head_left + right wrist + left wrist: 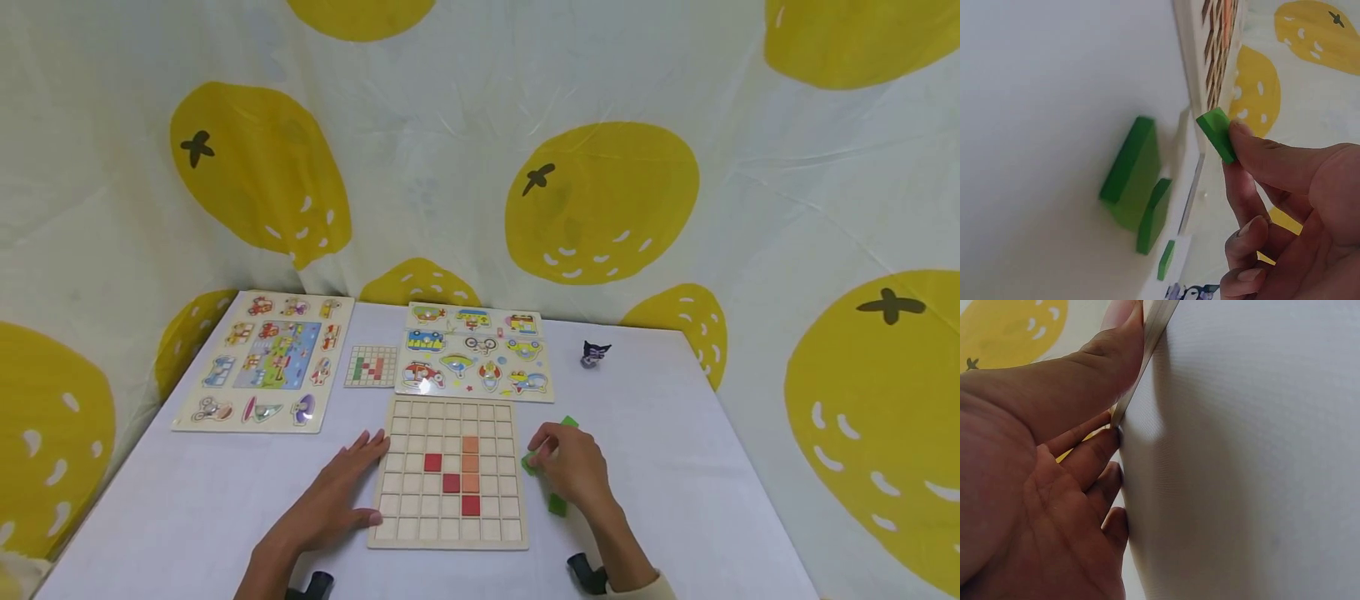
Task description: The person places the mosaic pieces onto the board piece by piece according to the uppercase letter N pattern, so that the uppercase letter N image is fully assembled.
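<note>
A wooden grid board (447, 546) lies on the table with several red and orange square tiles set in its cells, among them a red tile (432, 462) and an orange tile (470, 444). My left hand (333, 496) touches the board's left edge, thumb and fingers spread. Just right of the board, my right hand (576, 468) pinches a green tile (1216, 134) between thumb and fingertip, raised off the table in the right wrist view. Other green tiles lie close by, including a near one (557, 505) and a far one (570, 422).
Behind the board are a small pattern card (371, 367) and a vehicle puzzle (474, 393). A larger picture puzzle (251, 429) lies at the back left. A small dark figurine (595, 354) stands at the back right. A fruit-print curtain (450, 167) hangs behind the table.
</note>
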### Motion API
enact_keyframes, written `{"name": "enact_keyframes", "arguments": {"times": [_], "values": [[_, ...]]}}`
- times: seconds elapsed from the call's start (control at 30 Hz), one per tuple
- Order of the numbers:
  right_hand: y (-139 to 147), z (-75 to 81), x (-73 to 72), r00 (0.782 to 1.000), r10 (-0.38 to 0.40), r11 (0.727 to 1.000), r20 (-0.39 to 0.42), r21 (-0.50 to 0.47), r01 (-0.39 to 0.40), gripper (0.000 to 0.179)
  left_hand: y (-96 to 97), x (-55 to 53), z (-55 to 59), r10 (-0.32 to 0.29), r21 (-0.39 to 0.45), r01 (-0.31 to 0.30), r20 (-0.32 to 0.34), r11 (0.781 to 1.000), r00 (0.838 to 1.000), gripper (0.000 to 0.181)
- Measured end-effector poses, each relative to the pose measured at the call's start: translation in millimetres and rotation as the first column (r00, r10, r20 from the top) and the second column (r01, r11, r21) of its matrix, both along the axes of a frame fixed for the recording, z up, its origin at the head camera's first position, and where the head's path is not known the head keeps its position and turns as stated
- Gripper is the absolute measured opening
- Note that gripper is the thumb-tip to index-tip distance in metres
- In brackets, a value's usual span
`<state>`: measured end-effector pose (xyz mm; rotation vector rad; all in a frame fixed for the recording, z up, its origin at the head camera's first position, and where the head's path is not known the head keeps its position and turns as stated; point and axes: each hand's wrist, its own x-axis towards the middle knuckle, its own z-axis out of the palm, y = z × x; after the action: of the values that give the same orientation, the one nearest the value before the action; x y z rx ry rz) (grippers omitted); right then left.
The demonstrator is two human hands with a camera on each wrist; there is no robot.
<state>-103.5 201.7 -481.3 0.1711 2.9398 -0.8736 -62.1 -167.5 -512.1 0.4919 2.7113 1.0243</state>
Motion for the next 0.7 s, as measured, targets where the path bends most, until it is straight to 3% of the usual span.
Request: {"name": "enact_keyframes", "arguments": {"times": [0.23,0.7], "values": [[-20.7,6.7,-4.2,1.0,0.003,0.998,-0.022,-0.059,-0.004,0.018,0.3,0.0,-0.5,-0.001,0.003,0.001,0.002,1.0,1.0,0.107],[-68.3,6.8,-15.1,0.993,0.12,0.973,-0.018,-0.198,-0.122,0.015,-0.2,-0.2,-2.8,0.005,0.022,-0.005,0.016,1.0,1.0,0.107]]}}
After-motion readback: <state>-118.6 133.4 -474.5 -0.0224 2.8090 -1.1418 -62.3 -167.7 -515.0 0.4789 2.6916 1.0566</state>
